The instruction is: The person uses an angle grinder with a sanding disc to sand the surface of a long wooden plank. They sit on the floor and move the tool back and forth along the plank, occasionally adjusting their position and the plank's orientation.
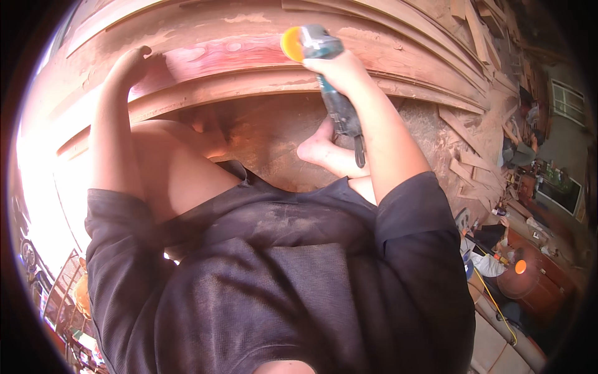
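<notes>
My right hand [339,70] is wrapped round the teal and black body of an angle grinder [339,109]. Its silver head and yellow disc [291,44] point to the left, over the long wooden board [230,55]; whether the disc touches the wood I cannot tell. A reddish, smoother patch with wavy grain runs along this board to the left of the disc. At the patch's left end, my left hand [134,64] rests on the wood with the wrist bent. Most of its fingers are hidden.
More long planks [398,28] lie beyond the board. Scrap wood [470,168] is scattered on the dusty floor at the right. Farther right, another person [489,258] sits near a yellow cable [498,305]. A metal rack [59,293] stands at the lower left. My bare foot [317,143] is below the board.
</notes>
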Available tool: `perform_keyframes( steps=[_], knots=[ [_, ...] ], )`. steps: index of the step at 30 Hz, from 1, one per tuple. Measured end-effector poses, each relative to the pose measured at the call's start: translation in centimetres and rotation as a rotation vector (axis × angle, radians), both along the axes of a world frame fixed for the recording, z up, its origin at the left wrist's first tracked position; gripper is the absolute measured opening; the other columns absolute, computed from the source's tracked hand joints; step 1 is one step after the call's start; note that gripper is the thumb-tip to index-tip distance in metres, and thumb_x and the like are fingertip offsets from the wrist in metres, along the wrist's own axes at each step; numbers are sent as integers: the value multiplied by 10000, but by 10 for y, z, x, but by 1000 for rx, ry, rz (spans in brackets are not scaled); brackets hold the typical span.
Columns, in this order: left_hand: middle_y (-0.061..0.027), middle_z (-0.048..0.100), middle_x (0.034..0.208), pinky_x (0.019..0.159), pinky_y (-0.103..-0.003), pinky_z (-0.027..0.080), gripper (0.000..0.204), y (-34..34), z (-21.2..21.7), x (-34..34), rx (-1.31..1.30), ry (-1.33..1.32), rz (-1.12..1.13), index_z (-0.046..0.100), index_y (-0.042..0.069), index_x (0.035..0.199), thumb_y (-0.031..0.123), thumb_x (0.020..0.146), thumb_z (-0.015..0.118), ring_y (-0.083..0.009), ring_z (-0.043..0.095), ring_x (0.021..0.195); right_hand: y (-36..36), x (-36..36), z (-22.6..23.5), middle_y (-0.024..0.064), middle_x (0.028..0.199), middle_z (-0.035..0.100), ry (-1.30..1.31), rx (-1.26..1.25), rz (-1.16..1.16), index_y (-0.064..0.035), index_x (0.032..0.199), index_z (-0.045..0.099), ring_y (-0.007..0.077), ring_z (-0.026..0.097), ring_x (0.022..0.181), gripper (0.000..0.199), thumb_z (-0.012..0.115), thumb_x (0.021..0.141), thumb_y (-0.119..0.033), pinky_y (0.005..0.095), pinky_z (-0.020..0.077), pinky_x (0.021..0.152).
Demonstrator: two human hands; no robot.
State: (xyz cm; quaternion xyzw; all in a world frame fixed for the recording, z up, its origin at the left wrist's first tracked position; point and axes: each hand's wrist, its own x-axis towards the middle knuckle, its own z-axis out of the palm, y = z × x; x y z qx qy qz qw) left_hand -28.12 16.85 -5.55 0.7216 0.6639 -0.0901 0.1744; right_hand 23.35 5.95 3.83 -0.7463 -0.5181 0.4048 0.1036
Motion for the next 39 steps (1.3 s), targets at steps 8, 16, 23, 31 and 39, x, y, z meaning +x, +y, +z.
perform_keyframes(
  steps=[8,16,23,31,39],
  knots=[
    [-265,769,1015,885,-513,555,588,-11,35,43,29,12,-50,768,19,1126,581,1032,623,-436,739,968,0,28,-11,77,903,735,117,45,-291,-18,1141,794,185,689,775,505,875,869,-435,380,546,717],
    [-217,721,1379,1121,-489,487,798,-1,33,28,94,-117,306,677,45,1436,707,1078,410,-389,663,1295,24,-152,3,174,1011,810,-69,62,177,-31,1129,816,258,778,913,579,878,813,-512,403,601,858],
    [-252,726,1268,1091,-497,482,759,-7,35,26,200,-87,309,722,14,1288,666,1104,379,-410,674,1210,20,-168,13,210,1182,794,-92,40,353,-63,1271,774,336,762,1122,701,890,766,-535,436,567,1011],
    [-274,782,986,908,-551,562,687,-41,91,54,499,-133,323,800,-8,993,554,1134,430,-467,751,943,4,-7,-6,68,1013,773,-27,70,42,-81,1232,787,177,709,882,546,884,851,-460,366,563,824],
    [-278,781,986,893,-565,567,700,-38,98,74,353,-61,289,797,-16,984,574,1125,446,-483,750,930,1,-11,-16,143,992,792,62,44,-258,-21,1180,805,216,763,893,538,898,830,-419,377,586,836]
  ],
)
